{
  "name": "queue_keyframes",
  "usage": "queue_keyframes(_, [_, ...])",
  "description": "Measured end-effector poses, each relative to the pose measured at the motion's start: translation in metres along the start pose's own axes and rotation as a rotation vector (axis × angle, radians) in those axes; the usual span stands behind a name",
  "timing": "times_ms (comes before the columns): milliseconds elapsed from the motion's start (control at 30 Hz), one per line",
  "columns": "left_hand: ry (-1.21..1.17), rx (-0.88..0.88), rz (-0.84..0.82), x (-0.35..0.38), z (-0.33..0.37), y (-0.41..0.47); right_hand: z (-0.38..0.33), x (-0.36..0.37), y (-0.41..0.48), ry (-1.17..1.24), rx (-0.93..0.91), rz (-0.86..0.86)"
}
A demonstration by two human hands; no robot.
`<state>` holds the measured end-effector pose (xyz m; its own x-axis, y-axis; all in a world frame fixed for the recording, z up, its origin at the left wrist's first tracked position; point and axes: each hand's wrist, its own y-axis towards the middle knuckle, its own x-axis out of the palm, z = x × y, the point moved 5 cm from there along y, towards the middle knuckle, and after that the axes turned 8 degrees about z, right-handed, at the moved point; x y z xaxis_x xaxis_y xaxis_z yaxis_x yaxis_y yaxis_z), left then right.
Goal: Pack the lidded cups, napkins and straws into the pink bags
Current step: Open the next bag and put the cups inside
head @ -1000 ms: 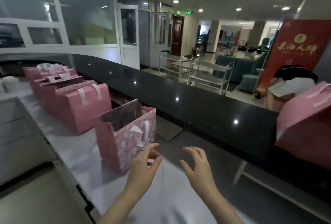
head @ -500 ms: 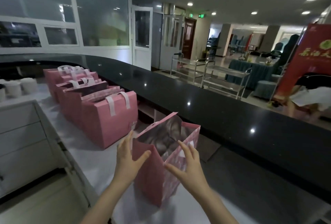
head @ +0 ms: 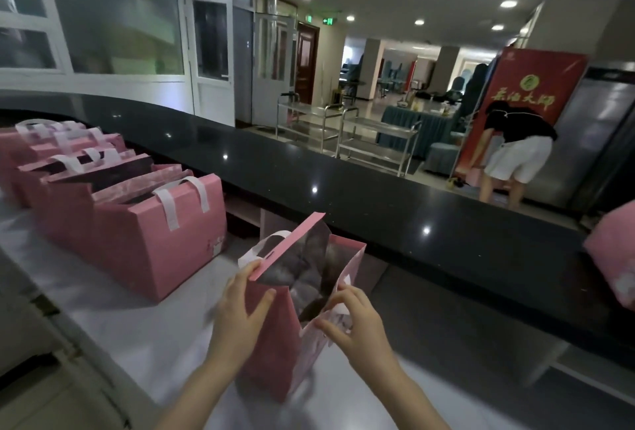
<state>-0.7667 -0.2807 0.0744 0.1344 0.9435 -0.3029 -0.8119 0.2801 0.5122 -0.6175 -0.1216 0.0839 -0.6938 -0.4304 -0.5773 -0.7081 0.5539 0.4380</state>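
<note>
An open pink bag [head: 275, 337] stands upright on the white counter [head: 113, 319] right in front of me. My left hand [head: 240, 309] grips its near-left wall, thumb on the outside and fingers at the top edge. My right hand [head: 354, 319] pinches the right wall's rim beside a white handle. The bag's mouth is spread and its inside looks dark; what it holds cannot be made out. A row of several more pink bags [head: 137, 223] with white handles stands to the left along the counter. No cups, napkins or straws show.
A raised black bar top [head: 378, 209] runs behind the bags from left to right. Another pink bag [head: 615, 257] lies on it at the far right edge. Beyond it stand steel trolleys [head: 347, 134], and a person [head: 515, 151] bends over by a red banner.
My view has swung left and closer to the bag. Both hands went from hovering near it to holding its two walls and spreading its mouth.
</note>
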Motion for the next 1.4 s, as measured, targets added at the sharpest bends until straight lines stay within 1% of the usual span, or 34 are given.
queue_keyframes(100, [-0.023, 0.010, 0.009, 0.001, 0.020, -0.021, 0.004, -0.024, -0.024, -0.009, 0.025, 0.025])
queue_keyframes(200, [-0.061, -0.013, -0.023, 0.008, 0.041, -0.055, 0.006, -0.059, -0.054, -0.012, 0.014, 0.057])
queue_keyframes(267, [-0.071, -0.026, -0.055, 0.017, 0.058, -0.084, 0.010, -0.089, -0.080, -0.017, 0.039, 0.067])
queue_keyframes(433, [-0.162, -0.047, -0.189, 0.054, 0.112, -0.164, 0.029, -0.176, -0.159, 0.002, 0.118, 0.114])
queue_keyframes(667, [-0.330, 0.017, -0.377, 0.130, 0.207, -0.271, 0.064, -0.304, -0.275, -0.104, 0.273, 0.254])
queue_keyframes(867, [-0.450, 0.108, -0.569, 0.206, 0.285, -0.339, 0.094, -0.407, -0.348, -0.221, 0.394, 0.374])
queue_keyframes(967, [-0.458, 0.171, -0.650, 0.245, 0.315, -0.364, 0.114, -0.451, -0.373, -0.287, 0.476, 0.399])
queue_keyframes(1067, [-0.464, 0.232, -0.735, 0.281, 0.345, -0.384, 0.131, -0.492, -0.388, -0.303, 0.546, 0.426])
queue_keyframes(1233, [-0.524, 0.385, -0.752, 0.328, 0.383, -0.403, 0.157, -0.546, -0.394, -0.335, 0.610, 0.393])
queue_keyframes(1400, [-0.568, 0.353, -0.753, 0.359, 0.384, -0.409, 0.186, -0.576, -0.395, -0.332, 0.666, 0.324])
